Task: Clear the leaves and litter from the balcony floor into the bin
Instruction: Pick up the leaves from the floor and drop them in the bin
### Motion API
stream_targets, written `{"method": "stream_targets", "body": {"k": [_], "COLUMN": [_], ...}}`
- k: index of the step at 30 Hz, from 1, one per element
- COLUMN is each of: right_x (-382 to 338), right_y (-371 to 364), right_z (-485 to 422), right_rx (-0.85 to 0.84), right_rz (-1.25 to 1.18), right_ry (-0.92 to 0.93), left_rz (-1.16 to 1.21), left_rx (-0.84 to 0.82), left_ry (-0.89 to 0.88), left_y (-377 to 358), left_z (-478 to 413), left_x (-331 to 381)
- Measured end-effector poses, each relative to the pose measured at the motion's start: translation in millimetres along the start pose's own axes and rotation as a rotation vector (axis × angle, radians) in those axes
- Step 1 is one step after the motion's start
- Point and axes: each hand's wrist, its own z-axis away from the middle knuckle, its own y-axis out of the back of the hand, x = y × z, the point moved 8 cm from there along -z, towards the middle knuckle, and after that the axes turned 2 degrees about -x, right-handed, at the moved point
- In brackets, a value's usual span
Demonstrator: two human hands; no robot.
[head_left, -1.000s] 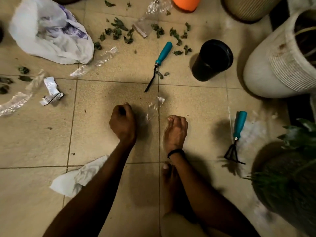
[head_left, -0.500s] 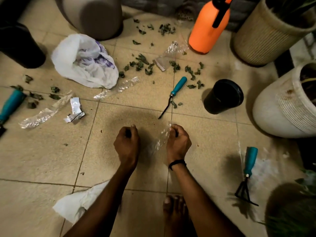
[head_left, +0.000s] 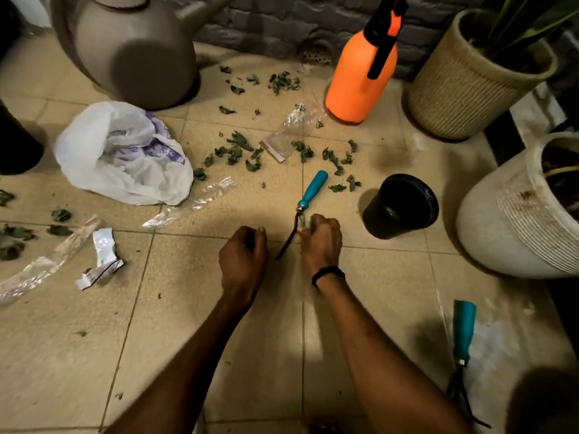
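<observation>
Your left hand (head_left: pixel 242 258) is clenched; whether it holds anything cannot be told. Your right hand (head_left: pixel 321 242) grips a clear wrapper (head_left: pixel 301 223) beside the tool (head_left: pixel 313 189). Leaves (head_left: pixel 241 148) lie scattered beyond, between the bag (head_left: pixel 125 158) and the pot (head_left: pixel 404 202)

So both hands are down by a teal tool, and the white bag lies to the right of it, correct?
Not quite. The head view shows the bag lying to the left of that tool, not the right. The rest holds: the left hand and right hand are both down by the tool.
</observation>
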Motion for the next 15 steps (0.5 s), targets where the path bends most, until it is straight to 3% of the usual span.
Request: {"method": "stream_targets", "body": {"k": [8,15], "right_x": [7.6,37.9], "right_y": [11.0,38.7], "right_z": [20.3,4.4], "right_rx": [-0.014,0.037], "right_rz": [-0.090,-0.288], "right_ry": [-0.030,-0.165], "left_rz": [-0.165,-0.451], "left_rx": [-0.115,-0.449], "left_ry": [-0.164,-0.383], "left_y": [-33.7,-80.9], "left_z": [-29.4,-33.9], "left_x": [27.2,32.1]}}
